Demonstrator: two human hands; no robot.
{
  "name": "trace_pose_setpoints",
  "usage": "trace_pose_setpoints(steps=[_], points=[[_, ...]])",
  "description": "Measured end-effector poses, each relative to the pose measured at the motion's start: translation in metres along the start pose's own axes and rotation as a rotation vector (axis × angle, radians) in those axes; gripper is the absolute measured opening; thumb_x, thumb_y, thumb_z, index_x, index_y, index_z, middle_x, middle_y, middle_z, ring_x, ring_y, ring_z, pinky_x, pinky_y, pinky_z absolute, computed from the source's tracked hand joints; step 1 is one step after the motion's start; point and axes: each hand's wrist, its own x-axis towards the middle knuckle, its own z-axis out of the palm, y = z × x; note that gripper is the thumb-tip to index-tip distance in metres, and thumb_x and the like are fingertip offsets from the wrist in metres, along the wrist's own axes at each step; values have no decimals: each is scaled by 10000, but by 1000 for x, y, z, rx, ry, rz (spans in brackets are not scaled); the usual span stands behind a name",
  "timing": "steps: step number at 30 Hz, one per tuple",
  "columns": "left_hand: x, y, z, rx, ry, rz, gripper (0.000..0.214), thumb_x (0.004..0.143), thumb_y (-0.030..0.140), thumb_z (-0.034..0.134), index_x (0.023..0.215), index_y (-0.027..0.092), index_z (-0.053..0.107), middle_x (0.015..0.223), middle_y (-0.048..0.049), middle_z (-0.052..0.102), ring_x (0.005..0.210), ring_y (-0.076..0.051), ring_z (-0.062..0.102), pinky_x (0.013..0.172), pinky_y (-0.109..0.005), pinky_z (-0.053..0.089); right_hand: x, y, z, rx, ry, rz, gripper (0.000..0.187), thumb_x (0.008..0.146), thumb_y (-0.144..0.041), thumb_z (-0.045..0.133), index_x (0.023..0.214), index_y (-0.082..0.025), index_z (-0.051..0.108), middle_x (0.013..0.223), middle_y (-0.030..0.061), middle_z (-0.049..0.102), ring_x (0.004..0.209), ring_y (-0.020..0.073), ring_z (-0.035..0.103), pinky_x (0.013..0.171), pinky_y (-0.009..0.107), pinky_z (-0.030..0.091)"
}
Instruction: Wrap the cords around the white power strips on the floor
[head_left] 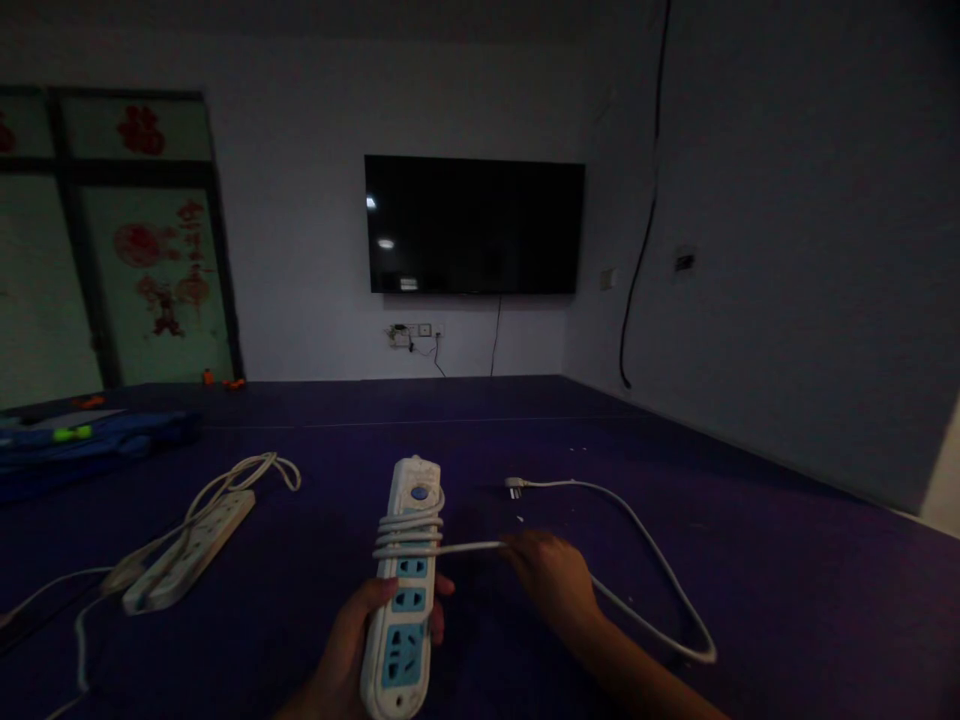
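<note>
A white power strip (406, 655) with blue sockets stands tilted up in front of me, gripped near its lower half by my left hand (349, 640). Its white cord (409, 535) is wound several turns around the strip's upper part. From those turns the cord runs right, pulled straight to my right hand (551, 580), whose fingers are closed on it. Beyond that hand the cord loops over the purple surface and ends in a plug (514, 486) lying beyond my hand. The right fingertips are partly hidden.
On the left lies a second white power strip (191, 550) with its cord bunched on top. Blue cloth (112, 440) and small orange objects (223, 380) are farther back. A television (476, 225) hangs on the far wall; a dark cable (641, 260) hangs along the right wall.
</note>
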Motion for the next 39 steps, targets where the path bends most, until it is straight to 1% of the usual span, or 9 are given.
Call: trace_pose_setpoints(steps=[3, 6, 8, 11, 15, 20, 25, 30, 39], points=[[0, -4, -1, 10, -49, -11, 490, 699, 487, 556, 920, 70, 686, 632, -89, 636, 554, -143, 537, 513, -231, 355, 0, -1, 4, 16, -74, -18, 214, 790, -90, 549, 809, -235, 706, 753, 25, 716, 664, 161, 667, 574, 224, 464], [3, -8, -2, 18, -65, -15, 491, 703, 492, 551, 914, 70, 691, 623, -89, 637, 556, -149, 545, 517, -234, 355, -2, -8, 3, 98, -50, -84, 376, 757, -20, 499, 1020, -227, 670, 867, 42, 719, 750, 153, 668, 666, 230, 489], [5, -10, -3, 8, -64, -26, 481, 708, 486, 548, 912, 75, 693, 627, -89, 643, 556, -152, 552, 512, -234, 353, -5, -16, 1, 175, -36, -154, 407, 766, -39, 503, 1109, -218, 627, 899, 42, 712, 780, 147, 659, 698, 227, 488], [5, -13, -3, -5, -39, -61, 452, 726, 464, 537, 894, 76, 696, 626, -96, 660, 541, -149, 561, 494, -225, 347, -10, -30, -2, 232, -40, -263, 347, 825, -136, 510, 1151, -223, 591, 816, 14, 697, 686, 123, 639, 618, 194, 466], [5, -15, -4, -35, -2, -108, 440, 732, 450, 536, 902, 75, 691, 658, -114, 690, 554, -167, 598, 501, -228, 374, -15, -38, -5, 184, -30, -310, 252, 895, -188, 443, 1075, -237, 612, 725, -18, 672, 577, 87, 595, 505, 160, 397], [9, -19, -6, -53, 67, -188, 403, 714, 440, 605, 832, 62, 680, 601, -107, 677, 522, -161, 602, 485, -219, 382, -16, -34, -10, 187, 15, -278, 194, 904, -268, 462, 942, -253, 651, 708, -24, 678, 595, 91, 613, 537, 172, 386], [9, -20, -3, 25, 103, -119, 330, 650, 363, 723, 839, 98, 663, 592, -65, 667, 484, -125, 578, 487, -209, 382, -16, -35, -15, 132, 84, -277, 251, 924, -294, 423, 827, -239, 649, 651, -23, 663, 545, 103, 600, 518, 192, 363], [8, -12, 4, 2, 133, -49, 399, 535, 317, 804, 847, 139, 632, 706, -66, 686, 582, -183, 635, 566, -268, 440, -14, -36, -17, 129, 258, -237, 317, 942, -335, 386, 786, -212, 633, 631, -8, 655, 515, 105, 580, 516, 204, 357], [6, -12, 0, 11, 183, -60, 482, 586, 303, 792, 1021, 171, 633, 796, -35, 655, 668, -149, 589, 635, -250, 401, -9, -34, -22, 109, 399, -188, 327, 940, -346, 411, 758, -196, 639, 599, -14, 650, 470, 94, 565, 486, 221, 345]])
